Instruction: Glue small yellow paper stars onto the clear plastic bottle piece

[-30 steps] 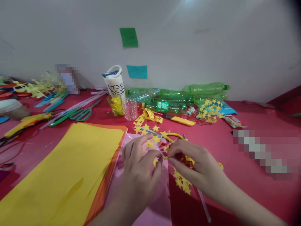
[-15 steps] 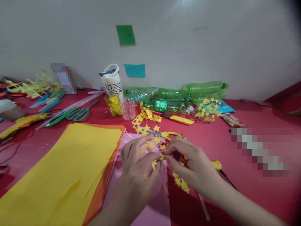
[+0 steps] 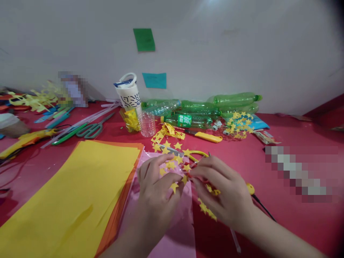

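Note:
My left hand [image 3: 158, 190] pinches a small yellow paper star [image 3: 185, 179] between thumb and forefinger. Another yellow star [image 3: 174, 187] hangs just beside that thumb, perhaps joined to it by something too thin to see. Close on the right, my right hand [image 3: 224, 186] has its thumb and fingertips drawn together; whatever may be between them is too small to make out. Loose yellow stars [image 3: 171, 165] lie beyond my fingers on a pink sheet [image 3: 177, 233]. More stars [image 3: 205, 208] show below my right hand. Yellow-handled scissors [image 3: 199, 153] are partly hidden behind it.
Yellow paper [image 3: 88, 182] is stacked over orange sheets on the left. Behind lie a yellow cutter [image 3: 208, 137], green plastic bottles [image 3: 199, 121], a clear bottle piece [image 3: 147, 124] and a white tumbler [image 3: 129, 95]. Grey scissors [image 3: 91, 130] and a yellow glue gun [image 3: 29, 139] sit left.
My right hand has drawn slightly right, away from the star in my left hand. My left hand stays nearly in place, still pinching the star.

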`<state>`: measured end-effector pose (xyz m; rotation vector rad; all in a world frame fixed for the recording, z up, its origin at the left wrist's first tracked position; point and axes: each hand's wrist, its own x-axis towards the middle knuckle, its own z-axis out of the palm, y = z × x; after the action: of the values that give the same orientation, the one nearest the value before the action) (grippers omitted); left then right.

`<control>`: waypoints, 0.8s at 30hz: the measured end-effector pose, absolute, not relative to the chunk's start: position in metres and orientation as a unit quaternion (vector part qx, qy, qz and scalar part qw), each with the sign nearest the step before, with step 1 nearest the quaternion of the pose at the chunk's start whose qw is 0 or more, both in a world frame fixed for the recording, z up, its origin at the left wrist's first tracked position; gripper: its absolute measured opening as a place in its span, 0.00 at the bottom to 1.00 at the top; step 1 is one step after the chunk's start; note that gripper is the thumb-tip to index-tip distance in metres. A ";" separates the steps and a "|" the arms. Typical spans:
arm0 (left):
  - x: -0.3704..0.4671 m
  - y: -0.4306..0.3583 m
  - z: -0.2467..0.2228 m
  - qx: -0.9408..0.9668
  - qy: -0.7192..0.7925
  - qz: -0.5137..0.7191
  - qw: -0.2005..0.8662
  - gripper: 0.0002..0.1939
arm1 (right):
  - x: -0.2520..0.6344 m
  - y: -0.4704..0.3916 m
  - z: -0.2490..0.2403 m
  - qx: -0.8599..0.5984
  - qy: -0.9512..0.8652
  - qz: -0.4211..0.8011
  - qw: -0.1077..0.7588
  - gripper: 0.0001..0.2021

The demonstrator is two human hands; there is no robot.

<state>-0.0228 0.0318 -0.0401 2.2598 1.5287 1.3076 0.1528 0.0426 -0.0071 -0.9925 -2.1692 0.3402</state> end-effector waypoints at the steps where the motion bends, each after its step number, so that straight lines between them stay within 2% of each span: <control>1: -0.023 0.032 -0.041 0.744 0.507 0.432 0.055 0.06 | 0.154 0.042 -0.008 -0.363 -0.855 0.093 0.359 0.09; 5: -0.024 0.034 -0.041 0.741 0.511 0.432 0.053 0.06 | 0.153 0.041 -0.014 -0.325 -0.883 0.027 0.338 0.08; 18: -0.023 0.034 -0.041 0.743 0.503 0.439 0.052 0.07 | 0.151 0.041 -0.014 -0.323 -0.883 0.046 0.338 0.07; 24: -0.023 0.033 -0.039 0.739 0.508 0.442 0.000 0.05 | 0.159 0.045 -0.003 -0.345 -0.845 0.090 0.398 0.13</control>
<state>-0.0234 0.0328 -0.0392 2.3208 1.5972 1.3892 0.1592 0.0448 -0.0026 -0.8744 -2.1395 0.2288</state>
